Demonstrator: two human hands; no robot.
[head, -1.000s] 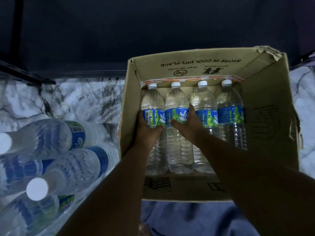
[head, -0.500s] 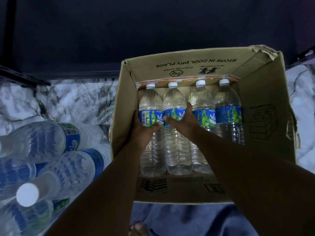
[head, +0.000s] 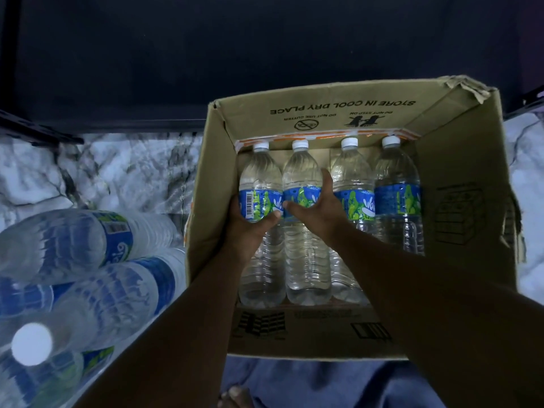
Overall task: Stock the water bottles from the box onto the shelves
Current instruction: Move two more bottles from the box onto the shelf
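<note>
Inside an open cardboard box (head: 459,184), four water bottles (head: 397,198) lie side by side — left hand (head: 250,228) and right hand (head: 318,210) each curl around one; more bottles (head: 88,254) lie stacked beside the box on its left.

Box flap (head: 338,113) reads "STORE IN COOL DRY PLACE".
</note>
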